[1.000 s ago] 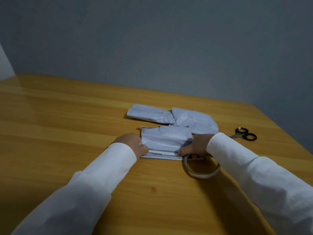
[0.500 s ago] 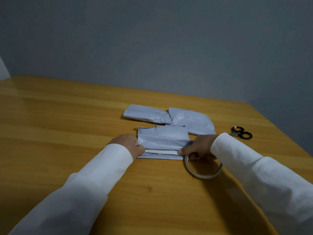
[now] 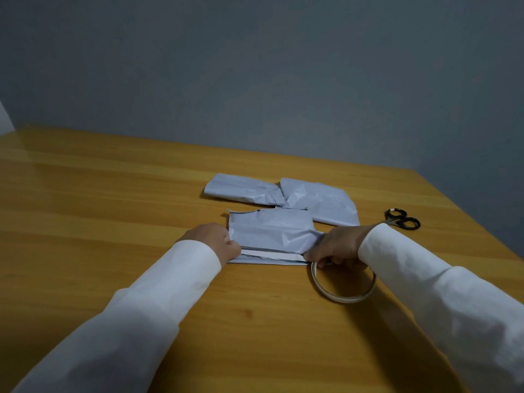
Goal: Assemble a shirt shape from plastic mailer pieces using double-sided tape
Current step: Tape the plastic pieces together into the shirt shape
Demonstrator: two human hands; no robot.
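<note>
On the worktop, the left hand pinches a white tape strip across the body piece; right hand fingers grip the tape roll at four o'clock.

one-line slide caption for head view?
Both hands stretch white double-sided tape across grey plastic mailer piece on wooden table.
</note>
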